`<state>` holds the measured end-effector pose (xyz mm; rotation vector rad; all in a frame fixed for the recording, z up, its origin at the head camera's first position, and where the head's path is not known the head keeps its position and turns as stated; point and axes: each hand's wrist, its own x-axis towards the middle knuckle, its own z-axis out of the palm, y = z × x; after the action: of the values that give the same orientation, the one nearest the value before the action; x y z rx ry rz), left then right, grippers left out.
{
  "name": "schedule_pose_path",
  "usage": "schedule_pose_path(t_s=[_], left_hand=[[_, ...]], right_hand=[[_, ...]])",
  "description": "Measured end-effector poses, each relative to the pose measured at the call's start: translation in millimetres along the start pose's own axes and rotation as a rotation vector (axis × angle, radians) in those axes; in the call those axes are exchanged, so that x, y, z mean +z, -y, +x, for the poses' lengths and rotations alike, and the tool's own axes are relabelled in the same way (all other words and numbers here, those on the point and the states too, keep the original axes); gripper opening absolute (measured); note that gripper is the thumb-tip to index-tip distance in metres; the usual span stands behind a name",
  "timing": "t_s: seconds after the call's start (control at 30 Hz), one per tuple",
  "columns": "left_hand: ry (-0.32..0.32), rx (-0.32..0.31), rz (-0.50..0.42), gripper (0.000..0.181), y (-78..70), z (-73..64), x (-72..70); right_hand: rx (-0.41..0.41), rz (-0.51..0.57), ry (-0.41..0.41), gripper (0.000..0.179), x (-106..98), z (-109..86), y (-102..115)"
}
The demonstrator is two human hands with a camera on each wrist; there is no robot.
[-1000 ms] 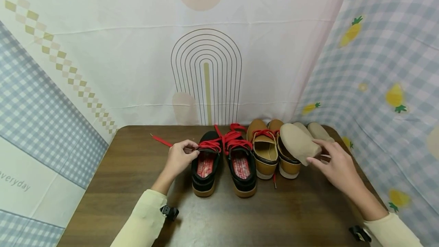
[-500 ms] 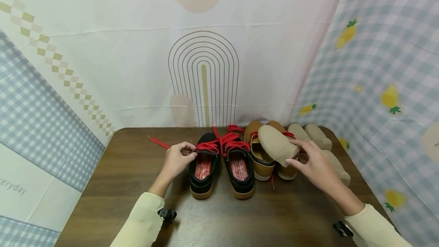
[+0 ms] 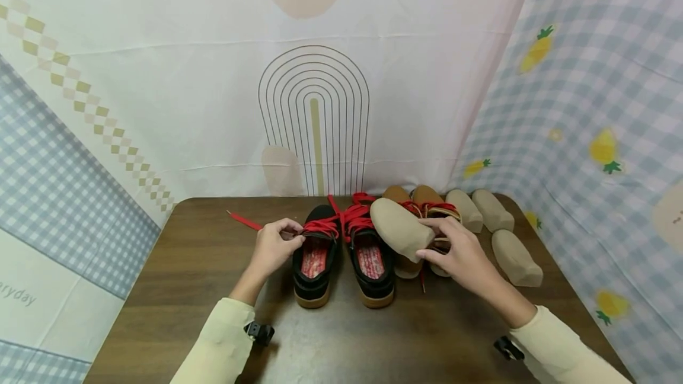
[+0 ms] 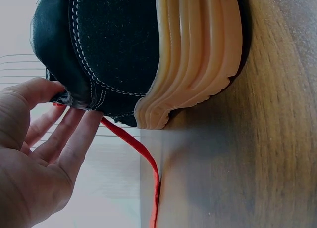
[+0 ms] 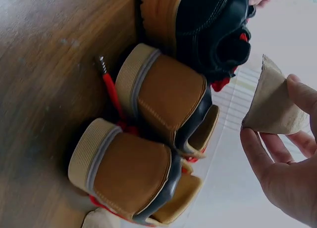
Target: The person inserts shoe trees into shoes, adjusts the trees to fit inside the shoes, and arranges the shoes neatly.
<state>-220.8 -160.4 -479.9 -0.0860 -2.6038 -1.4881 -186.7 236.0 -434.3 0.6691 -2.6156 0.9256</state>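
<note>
My left hand (image 3: 276,248) pinches the upper edge of the left black shoe (image 3: 312,289), beside its red laces (image 3: 322,227). In the left wrist view, the thumb is at the opening and the fingers lie against the outer side. My right hand (image 3: 461,250) holds a beige moulded shoe insert (image 3: 397,227) by its squared end, between thumb and fingers. Raised and tilted, the insert overlaps the right black shoe (image 3: 380,292) and the tan shoes in the head view. Behind it in the right wrist view stand the heels of two tan shoes (image 5: 131,173).
Three more beige inserts (image 3: 516,258) lie at the right of the wooden table (image 3: 341,348). A loose red lace end (image 3: 242,219) extends left of the black shoes, and another (image 5: 111,89) trails by the tan heels. Patterned cloth (image 3: 213,76) hangs behind the table.
My right hand has carried the insert leftward, from over the tan shoes toward the right black shoe, uncovering the inserts at the right. The left hand stays at the left black shoe.
</note>
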Motion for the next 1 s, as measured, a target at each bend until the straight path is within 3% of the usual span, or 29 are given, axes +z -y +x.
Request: schedule_pose_path(t_s=[0.47, 1.0], left_hand=[[0.012, -0.009, -0.01, 0.01, -1.4, -0.4, -1.1], [0.03, -0.012, -0.005, 0.009, -0.4, 1.8, -2.8]], right_hand=[[-0.024, -0.009, 0.108, 0.061, 5.3, 6.5, 24.9], [-0.037, 0.079, 0.251, 0.057, 16.5, 12.5, 52.6]])
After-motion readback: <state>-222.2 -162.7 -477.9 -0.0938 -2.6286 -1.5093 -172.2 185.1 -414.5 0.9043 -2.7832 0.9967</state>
